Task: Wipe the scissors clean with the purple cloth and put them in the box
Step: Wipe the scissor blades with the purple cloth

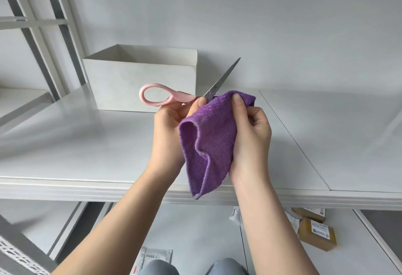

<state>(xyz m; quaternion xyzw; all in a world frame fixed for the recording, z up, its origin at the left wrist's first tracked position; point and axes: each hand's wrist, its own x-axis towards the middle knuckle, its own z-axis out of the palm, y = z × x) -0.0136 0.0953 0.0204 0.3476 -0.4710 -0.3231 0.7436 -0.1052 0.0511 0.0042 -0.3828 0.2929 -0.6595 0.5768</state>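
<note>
Pink-handled steel scissors [189,92]: mid-frame, held in the air above the desk, blades together, tip aimed toward the upper right, one pink loop handle sticking out to the left. Lower blade section hidden behind the cloth.

Purple terry cloth [211,140]: folded over, draped loose, centre of frame, top edge against the blade base, bottom corner hanging past the desk front edge.

Open-topped white cardboard box [141,79]: rectangular, upright on the desk, upper-left of centre, directly behind the scissors' handle. Inside not visible.
</note>
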